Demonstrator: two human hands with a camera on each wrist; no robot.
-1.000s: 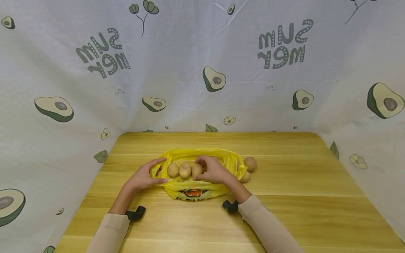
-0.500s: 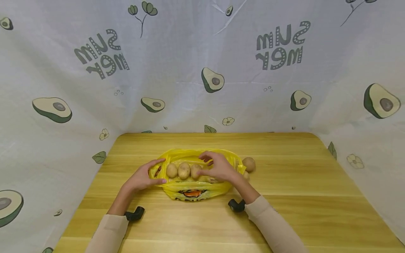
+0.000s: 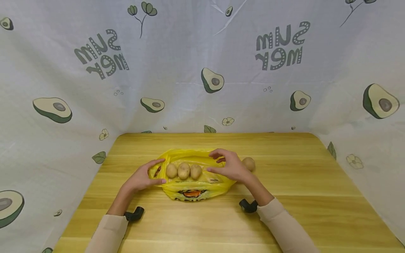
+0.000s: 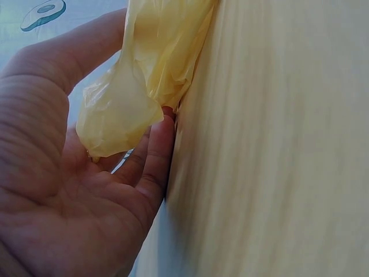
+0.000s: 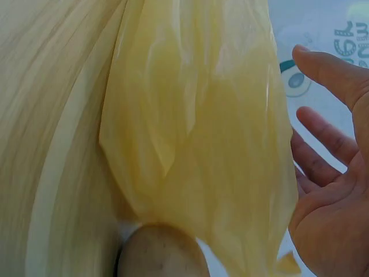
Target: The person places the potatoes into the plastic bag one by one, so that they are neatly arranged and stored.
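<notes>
In the head view a yellow plastic bag [image 3: 190, 153] lies on its side with its mouth spread upward. Three potatoes [image 3: 184, 171] stand in a row inside its left half. My left hand [image 3: 141, 177] holds the bag's left end, thumb on the near rim and fingers round the far side. The left wrist view shows a bunched yellow handle [image 4: 120, 118] against that palm. Over the bag's right end is my right hand [image 3: 233, 167], holding nothing, its thumb and fingers spread just right of the potatoes. In the right wrist view its fingers [image 5: 326, 135] are apart.
Another potato [image 3: 249, 163] lies on the wooden table [image 3: 284, 175] outside the bag's right end, behind my right wrist. Black wrist mounts [image 3: 135, 213] sit on both forearms. A printed curtain [image 3: 177, 70] hangs at the table's far edge.
My right hand has let go of the rightmost potato and moved right, its fingers spreading. The three potatoes stay in place. My right wrist now covers one of the outside potatoes. My left hand stays put.
</notes>
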